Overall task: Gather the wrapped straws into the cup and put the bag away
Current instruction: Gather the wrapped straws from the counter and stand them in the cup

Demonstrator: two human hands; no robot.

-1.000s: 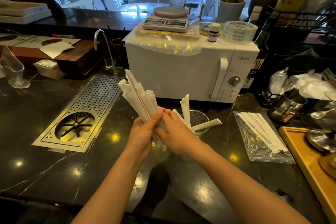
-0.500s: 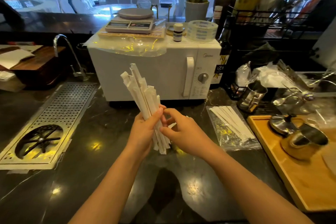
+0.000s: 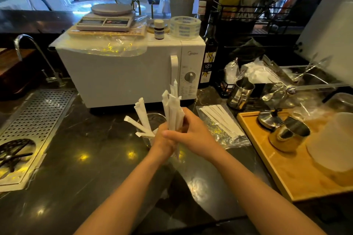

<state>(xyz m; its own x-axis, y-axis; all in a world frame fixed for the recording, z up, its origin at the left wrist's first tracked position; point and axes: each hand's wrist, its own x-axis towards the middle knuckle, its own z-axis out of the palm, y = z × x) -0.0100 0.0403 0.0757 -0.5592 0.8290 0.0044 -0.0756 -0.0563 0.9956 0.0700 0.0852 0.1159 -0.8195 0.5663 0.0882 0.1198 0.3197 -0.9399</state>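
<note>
A: Wrapped straws (image 3: 172,112), a whole bundle of them, are clasped upright between both hands just in front of the cup.

B: How are the hands set?

A: The right hand (image 3: 193,133) is wrapped around the bundle from the right side, fingers closed on it. The left hand (image 3: 162,139) presses in from the left and below, also closed on the bundle. I'd judge the two-handed clasp is there to square the loose wrappers together so they drop in as one.

B: And the cup?

A: A clear glass cup (image 3: 152,120) stands on the dark counter (image 3: 86,158) just behind the hands, partly hidden by them. A few straws (image 3: 142,114) already lean in it, splayed left. The bundle's lower ends hang near the counter, in front of the cup and not over it.

B: The bag?

A: The clear plastic bag (image 3: 225,135) lies flat to the right, beside the wooden tray (image 3: 267,162), with more wrapped straws visible inside it. So it isn't ready to put away yet, I'd say.

B: Farther back?

A: A white microwave (image 3: 124,76) stands behind the cup, with a scale (image 3: 107,17) on top.
</note>
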